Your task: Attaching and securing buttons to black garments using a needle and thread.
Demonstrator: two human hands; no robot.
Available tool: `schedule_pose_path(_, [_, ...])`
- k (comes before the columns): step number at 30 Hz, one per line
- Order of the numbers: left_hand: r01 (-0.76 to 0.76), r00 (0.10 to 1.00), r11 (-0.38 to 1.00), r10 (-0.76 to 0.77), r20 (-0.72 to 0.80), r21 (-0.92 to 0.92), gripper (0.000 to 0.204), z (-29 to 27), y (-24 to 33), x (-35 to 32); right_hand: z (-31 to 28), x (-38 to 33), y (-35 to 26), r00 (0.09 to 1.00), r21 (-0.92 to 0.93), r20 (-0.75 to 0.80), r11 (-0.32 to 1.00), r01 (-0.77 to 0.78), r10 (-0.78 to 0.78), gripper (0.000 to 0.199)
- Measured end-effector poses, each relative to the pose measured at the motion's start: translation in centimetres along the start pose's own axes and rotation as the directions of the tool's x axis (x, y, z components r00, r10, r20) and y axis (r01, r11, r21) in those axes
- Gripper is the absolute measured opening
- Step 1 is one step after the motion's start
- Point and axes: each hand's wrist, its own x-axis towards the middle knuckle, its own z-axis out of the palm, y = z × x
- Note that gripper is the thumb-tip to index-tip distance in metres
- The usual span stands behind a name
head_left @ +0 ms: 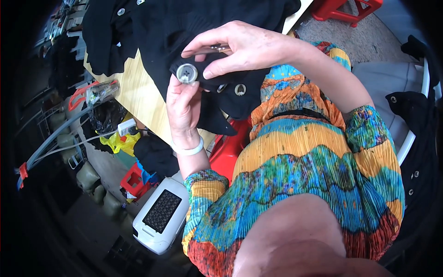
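Button [187, 74], round, grey, plastic-looking, pinched on black cloth [184, 17] by left hand [182, 105], seemingly for steadiness; right hand [251, 48] cradles slim metal tool [215, 49].

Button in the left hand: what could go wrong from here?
- The metal tool in the right hand is close to the left hand; a slip could nick skin or the black cloth.
- The button is pinched by its rim, so it might twist or slip.
- The cloth overhangs the table; its weight could drag it off.
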Motion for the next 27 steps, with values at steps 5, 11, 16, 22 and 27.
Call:
schedule_pose_path(5, [0.024,1.000,0.996,-0.024,-0.004,-0.080,0.043,0.0,-0.4,0.0,1.0,-0.9,0.9,0.995,0.111,-0.071,0.992,-0.057,0.065,0.040])
schedule_pose_path(11, [0.027,0.999,0.999,-0.028,-0.019,-0.034,0.044,0.3,-0.5,-0.4,1.4,-1.1,0.8,0.986,0.131,-0.122,0.987,-0.094,0.110,0.031])
schedule_pose_path(16, [-0.017,0.999,0.990,0.024,-0.047,0.143,0.035,0.0,-0.8,-0.9,2.1,-1.2,1.4,0.962,0.153,-0.261,0.987,-0.039,0.079,0.018])
schedule_pose_path(22, [-0.059,0.997,0.950,0.072,-0.032,0.307,0.028,1.2,-0.4,-0.9,2.2,-1.3,1.2,0.904,-0.242,-0.379,0.964,0.108,-0.197,0.012])
schedule_pose_path(27, [-0.040,0.999,0.968,0.047,-0.021,0.248,0.029,0.9,-0.3,-0.8,2.4,-1.6,1.3,0.891,-0.077,-0.432,0.990,0.116,-0.138,0.009])
